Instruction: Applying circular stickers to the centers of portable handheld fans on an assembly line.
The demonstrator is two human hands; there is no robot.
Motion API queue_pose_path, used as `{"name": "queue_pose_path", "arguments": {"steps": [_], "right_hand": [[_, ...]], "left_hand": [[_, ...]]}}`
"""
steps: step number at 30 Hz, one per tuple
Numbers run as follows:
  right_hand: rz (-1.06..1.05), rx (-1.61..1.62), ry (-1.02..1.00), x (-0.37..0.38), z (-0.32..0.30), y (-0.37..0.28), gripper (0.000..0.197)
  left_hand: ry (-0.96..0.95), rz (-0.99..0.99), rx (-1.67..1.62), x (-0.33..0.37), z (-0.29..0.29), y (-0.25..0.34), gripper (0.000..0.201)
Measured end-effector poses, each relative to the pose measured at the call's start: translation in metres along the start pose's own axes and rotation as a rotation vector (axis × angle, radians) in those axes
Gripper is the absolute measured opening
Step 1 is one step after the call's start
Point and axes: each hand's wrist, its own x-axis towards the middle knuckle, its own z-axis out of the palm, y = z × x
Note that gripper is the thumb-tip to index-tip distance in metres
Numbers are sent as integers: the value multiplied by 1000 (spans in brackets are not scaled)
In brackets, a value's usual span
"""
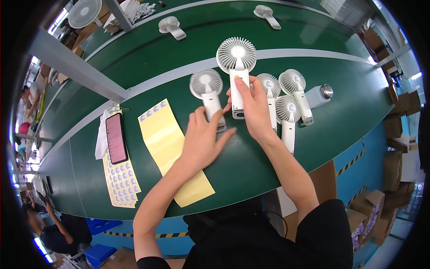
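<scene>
My right hand [256, 106] is closed round the handle of a white handheld fan [238, 54], its thumb along the front and the round grille pointing away from me. Left of it, my left hand [199, 141] is at the lower handle of a second handheld fan [206, 83], with the handle's end between fingers and thumb. That fan and hand are slightly blurred. To the right of my right hand lie three more white handheld fans [293, 80], [288, 110], [270, 85], with labels at their grille centres. A yellow sticker sheet [168, 139] with few labels left lies beside my left forearm.
On the green table [251, 166], a phone [117, 139] lies over a stack of label sheets [121, 184] and a white cloth [102, 136]. A metal-capped bottle [319, 95] stands right. Beyond the grey rail [174, 70], two fans [172, 28], [267, 17] lie on the green belt.
</scene>
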Motion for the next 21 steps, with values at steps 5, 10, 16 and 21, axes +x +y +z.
{"name": "queue_pose_path", "arguments": {"steps": [5,10,16,21], "right_hand": [[71,151,-67,-7,9,-4,34],[68,188,-186,-9,9,-1,32],[249,151,-299,-22,26,15,31],[550,324,-435,-42,52,34,37]], "left_hand": [[-27,115,-70,-5,2,6,57],[138,12,-20,-16,-36,-33,49],[198,-688,268,-50,-94,-89,46],[292,-577,271,-63,-83,-108,54]]}}
